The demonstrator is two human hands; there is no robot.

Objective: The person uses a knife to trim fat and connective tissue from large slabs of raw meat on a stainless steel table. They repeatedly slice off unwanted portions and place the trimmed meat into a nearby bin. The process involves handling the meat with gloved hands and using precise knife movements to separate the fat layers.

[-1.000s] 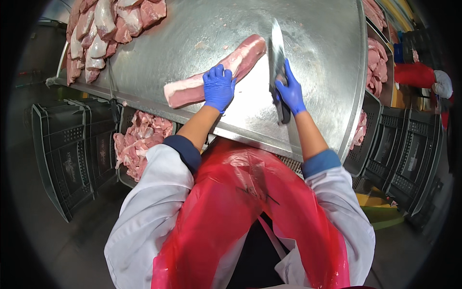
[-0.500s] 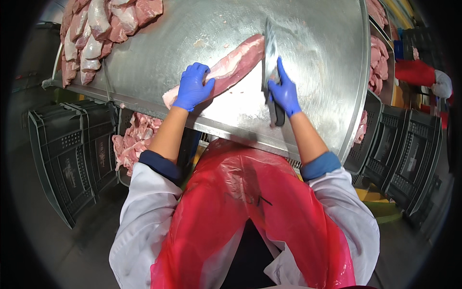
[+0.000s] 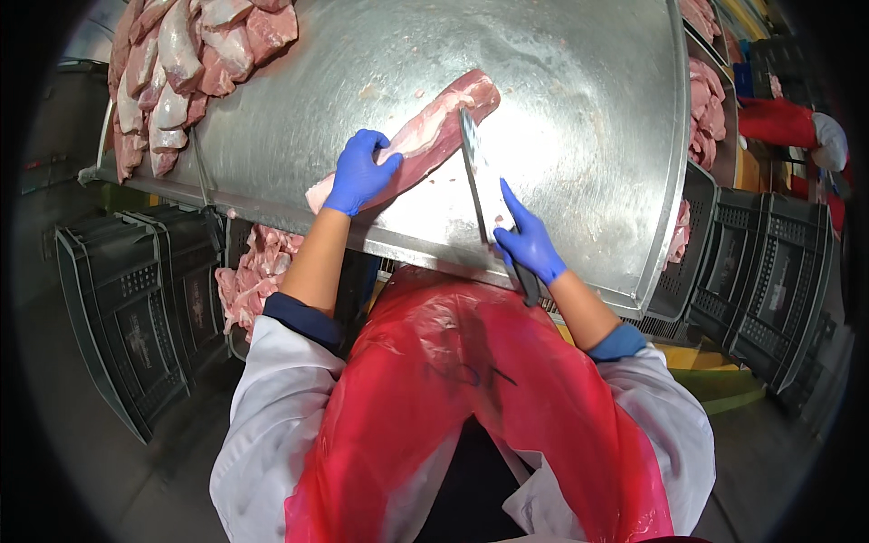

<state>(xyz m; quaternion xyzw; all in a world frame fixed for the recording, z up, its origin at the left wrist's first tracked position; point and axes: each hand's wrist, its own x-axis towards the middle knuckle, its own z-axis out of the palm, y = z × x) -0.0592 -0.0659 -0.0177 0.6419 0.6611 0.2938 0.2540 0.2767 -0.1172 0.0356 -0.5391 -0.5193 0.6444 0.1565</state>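
A long strip of pale pink meat (image 3: pixel 438 127) lies slantwise on the metal table (image 3: pixel 597 109), its far end pointing up and to the right. My left hand (image 3: pixel 364 172), in a blue glove, presses and grips it near its lower left end, thumb apart from the fingers. In my blue-gloved right hand (image 3: pixel 529 241) is a knife (image 3: pixel 482 172) with a broad blade and black handle. The blade's tip meets the right side of the meat, a little short of the far end. Whether it has gone into the meat I cannot tell.
A heap of meat pieces (image 3: pixel 172 68) sits on the table's far left. Below the table edge, left, a crate holds meat trimmings (image 3: pixel 258 276). Dark crates (image 3: pixel 127 317) flank both sides. At right, more meat (image 3: pixel 706 109) and a person in red and white (image 3: pixel 792 127).
My right hand has drawn the knife toward me, and its tip has shifted left from beyond the meat's far end onto its side. My left hand keeps its place on the meat.
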